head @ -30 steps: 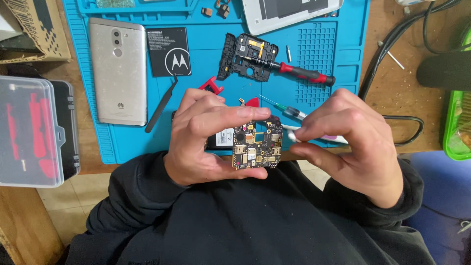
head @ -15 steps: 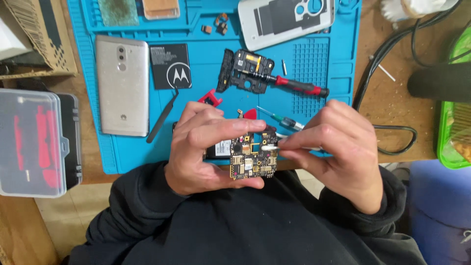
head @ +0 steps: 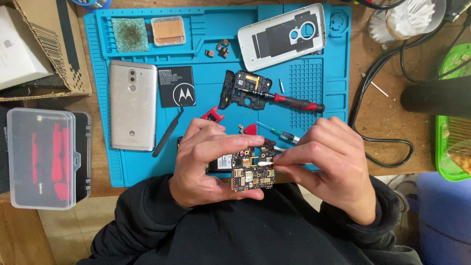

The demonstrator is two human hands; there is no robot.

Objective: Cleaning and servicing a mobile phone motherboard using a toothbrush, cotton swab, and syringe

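Observation:
My left hand [head: 206, 162] grips a small phone circuit board [head: 250, 172] by its edges, component side up, over the near edge of the blue work mat [head: 147, 167]. With thumb and fingers my right hand [head: 328, 167] pinches a cotton swab [head: 267, 163], and its white tip touches the upper middle of the board. Just behind the board a dark phone body [head: 223, 161] lies mostly hidden under my left hand.
On the mat: a silver phone [head: 131, 105], a black battery [head: 176, 86], black tweezers [head: 168, 133], a red-handled screwdriver [head: 289, 100] over a black frame [head: 240, 88], a white back cover [head: 282, 37]. A clear case [head: 44, 157] sits left, cables [head: 378, 93] right.
The view has shifted, showing more of the mat's far side. My right hand has brought the swab tip onto the board, which my left hand still holds.

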